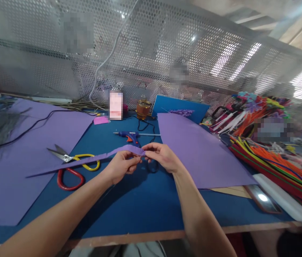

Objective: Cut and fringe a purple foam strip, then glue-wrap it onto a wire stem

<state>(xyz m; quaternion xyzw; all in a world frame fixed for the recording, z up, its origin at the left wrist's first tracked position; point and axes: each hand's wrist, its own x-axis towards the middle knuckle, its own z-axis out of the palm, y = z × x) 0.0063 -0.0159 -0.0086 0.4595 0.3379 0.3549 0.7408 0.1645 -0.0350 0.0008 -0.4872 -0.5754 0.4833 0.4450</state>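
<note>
Both my hands pinch a long, narrow purple paper strip near its right end, above the blue tabletop. My left hand grips it from below, fingers closed. At the very end, my right hand holds it between thumb and fingertips. The strip's loose tail stretches left, passing over a pair of scissors with one red and one yellow handle. Just beyond my hands lies a blue glue gun with a glue stick in its back.
Large purple sheets lie at left and right. Behind stand a lit phone, a glass of amber drink and a blue board. At right are colourful pipe cleaners, another phone and a white bar-shaped device. A perforated metal screen rises behind.
</note>
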